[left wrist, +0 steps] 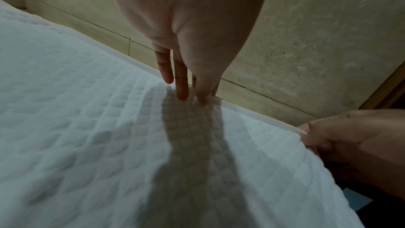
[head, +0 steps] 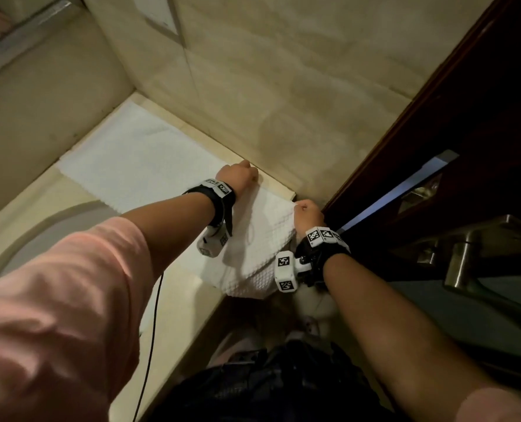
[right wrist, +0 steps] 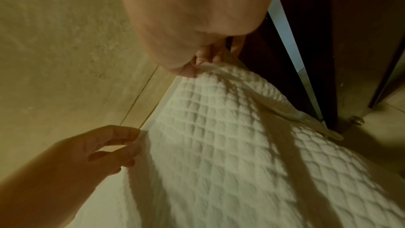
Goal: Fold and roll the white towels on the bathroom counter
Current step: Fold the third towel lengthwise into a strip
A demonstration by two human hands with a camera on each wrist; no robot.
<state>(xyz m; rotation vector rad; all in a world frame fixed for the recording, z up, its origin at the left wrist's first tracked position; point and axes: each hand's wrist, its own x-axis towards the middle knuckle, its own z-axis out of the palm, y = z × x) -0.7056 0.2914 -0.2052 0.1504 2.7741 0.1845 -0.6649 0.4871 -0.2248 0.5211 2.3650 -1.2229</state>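
A white waffle-weave towel (head: 137, 159) lies spread along the beige counter (head: 180, 300), from the back left corner to the right end, where a part (head: 253, 278) hangs over the front edge. My left hand (head: 241, 175) is at the towel's far edge by the wall, and its fingertips (left wrist: 183, 95) pinch the puckered cloth (left wrist: 109, 145). My right hand (head: 308, 211) grips the towel's right corner at the counter's end, thumb and fingers (right wrist: 203, 60) closed on the cloth (right wrist: 219, 145). Each hand also shows in the other wrist view: the right hand (left wrist: 350, 145) and the left hand (right wrist: 114, 145).
A round sink basin (head: 40, 239) is sunk into the counter at the left. Beige stone wall (head: 283, 102) runs right behind the towel. A dark wooden door (head: 481, 102) with a metal handle (head: 466, 257) stands close on the right. A black cable (head: 154, 330) hangs from my left wrist.
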